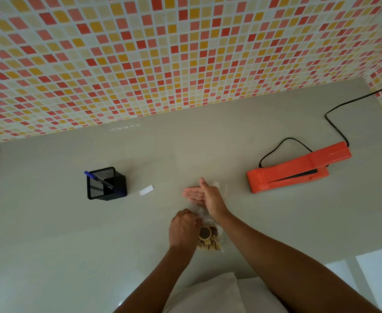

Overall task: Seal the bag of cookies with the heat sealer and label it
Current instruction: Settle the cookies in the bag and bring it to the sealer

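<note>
Clear plastic bag of cookies (208,239) lying flat on the grey counter (50,233), near its front edge; left hand (184,229) curled over the bag's left side, fingers closed on the plastic; right hand (204,196) flat and open, palm pressing the bag's empty upper part; orange heat sealer (298,169) well apart on the right, lid ajar; white label (146,190) to the left, beside a black mesh pen holder (106,185).

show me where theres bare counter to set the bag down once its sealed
Bare counter lies between the pen holder and the heat sealer toward the tiled wall, and left of the left hand. It is crowded around the bag, both hands and the white label.
</note>
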Demonstrator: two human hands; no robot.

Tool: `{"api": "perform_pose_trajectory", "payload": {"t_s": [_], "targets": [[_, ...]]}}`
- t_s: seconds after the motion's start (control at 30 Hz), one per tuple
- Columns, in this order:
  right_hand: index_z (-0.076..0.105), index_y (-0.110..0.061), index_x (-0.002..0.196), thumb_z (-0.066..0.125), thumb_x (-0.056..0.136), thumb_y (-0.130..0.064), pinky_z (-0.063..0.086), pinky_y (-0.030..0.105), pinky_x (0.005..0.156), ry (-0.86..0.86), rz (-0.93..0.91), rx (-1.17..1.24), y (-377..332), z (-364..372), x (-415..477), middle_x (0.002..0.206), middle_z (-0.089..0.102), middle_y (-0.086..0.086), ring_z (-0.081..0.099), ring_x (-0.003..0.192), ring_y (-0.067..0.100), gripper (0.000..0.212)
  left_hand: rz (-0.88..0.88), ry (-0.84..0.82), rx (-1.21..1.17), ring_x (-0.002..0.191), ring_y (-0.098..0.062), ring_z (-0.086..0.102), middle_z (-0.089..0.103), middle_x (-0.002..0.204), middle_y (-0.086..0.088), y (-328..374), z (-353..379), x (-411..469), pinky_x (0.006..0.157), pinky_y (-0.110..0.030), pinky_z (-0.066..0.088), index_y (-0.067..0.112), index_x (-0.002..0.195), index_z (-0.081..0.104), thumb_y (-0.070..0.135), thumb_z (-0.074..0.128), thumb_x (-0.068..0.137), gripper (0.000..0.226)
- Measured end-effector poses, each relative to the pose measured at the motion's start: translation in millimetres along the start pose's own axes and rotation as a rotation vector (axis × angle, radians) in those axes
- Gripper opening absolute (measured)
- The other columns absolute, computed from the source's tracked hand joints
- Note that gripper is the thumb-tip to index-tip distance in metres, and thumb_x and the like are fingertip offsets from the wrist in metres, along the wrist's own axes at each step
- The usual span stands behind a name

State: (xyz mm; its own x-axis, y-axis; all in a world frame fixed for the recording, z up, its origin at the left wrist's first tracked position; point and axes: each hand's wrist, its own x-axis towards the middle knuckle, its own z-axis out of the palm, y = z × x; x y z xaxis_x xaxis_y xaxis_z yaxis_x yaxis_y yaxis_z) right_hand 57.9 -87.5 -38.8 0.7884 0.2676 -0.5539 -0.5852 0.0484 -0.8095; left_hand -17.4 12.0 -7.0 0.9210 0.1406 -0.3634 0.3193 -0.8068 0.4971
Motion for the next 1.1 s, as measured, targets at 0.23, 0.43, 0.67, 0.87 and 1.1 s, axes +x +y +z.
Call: {"api": "perform_pose_trajectory", "payload": {"t_s": [0.23, 0.43, 0.67, 0.87, 1.1], "targets": [[0.07, 0.004, 0.113, 0.037, 0.099, -0.054, 0.059, 0.041, 0.09, 0.078, -0.056, -0.005, -15.6, -11.3, 16.9, 0.105, 0.076, 0.018, 0.074, 0.099, 0.027, 0.068, -0.047, -0.026, -0.014, 0.078, -0.012, 0.061, 0.069, 0.087, 0.004, 0.8, -2.0, 1.3, 0.069, -0.02, 0.048, 0.019, 0.083, 0.077, 0.033, 0.06, 0.091, 0.024], [0.069, 0.007, 0.111, 0.036, 0.104, -0.044, 0.058, 0.039, 0.091, 0.164, -0.084, 0.009, -19.0, -16.3, 19.8, 0.104, 0.075, 0.02, 0.074, 0.098, 0.027, 0.062, -0.075, -0.034, -0.042, 0.079, -0.016, 0.062, 0.07, 0.089, -0.001, 3.5, -6.1, 2.8, 0.07, -0.023, 0.051, 0.013, 0.081, 0.075, 0.026, 0.055, 0.093, 0.027], [0.069, 0.006, 0.113, 0.03, 0.106, -0.038, 0.056, 0.041, 0.095, 0.249, -0.087, 0.145, 5.7, -8.8, -33.6, 0.107, 0.075, 0.02, 0.072, 0.104, 0.03, 0.059, -0.099, -0.035, -0.001, 0.081, -0.019, 0.066, 0.072, 0.092, -0.003, 6.5, -8.5, 4.7, 0.072, -0.027, 0.055, 0.013, 0.089, 0.075, 0.028, 0.059, 0.093, 0.023], [0.071, 0.005, 0.108, 0.031, 0.107, -0.036, 0.054, 0.044, 0.097, 0.226, 0.017, 0.183, 29.2, -11.5, -48.4, 0.103, 0.075, 0.022, 0.072, 0.103, 0.034, 0.058, -0.07, -0.044, 0.057, 0.088, -0.022, 0.067, 0.072, 0.097, -0.006, 9.4, -7.8, 5.4, 0.078, -0.032, 0.056, 0.011, 0.095, 0.073, 0.026, 0.053, 0.097, 0.026], [0.069, 0.008, 0.109, 0.031, 0.106, -0.042, 0.061, 0.036, 0.079, 0.228, 0.0, 0.133, 2.9, -27.9, -21.8, 0.094, 0.075, 0.025, 0.074, 0.093, 0.037, 0.063, -0.107, -0.057, 0.055, 0.088, -0.021, 0.067, 0.072, 0.097, -0.003, 10.0, -8.6, 8.3, 0.077, -0.029, 0.053, 0.01, 0.093, 0.073, 0.032, 0.058, 0.093, 0.027]]}}
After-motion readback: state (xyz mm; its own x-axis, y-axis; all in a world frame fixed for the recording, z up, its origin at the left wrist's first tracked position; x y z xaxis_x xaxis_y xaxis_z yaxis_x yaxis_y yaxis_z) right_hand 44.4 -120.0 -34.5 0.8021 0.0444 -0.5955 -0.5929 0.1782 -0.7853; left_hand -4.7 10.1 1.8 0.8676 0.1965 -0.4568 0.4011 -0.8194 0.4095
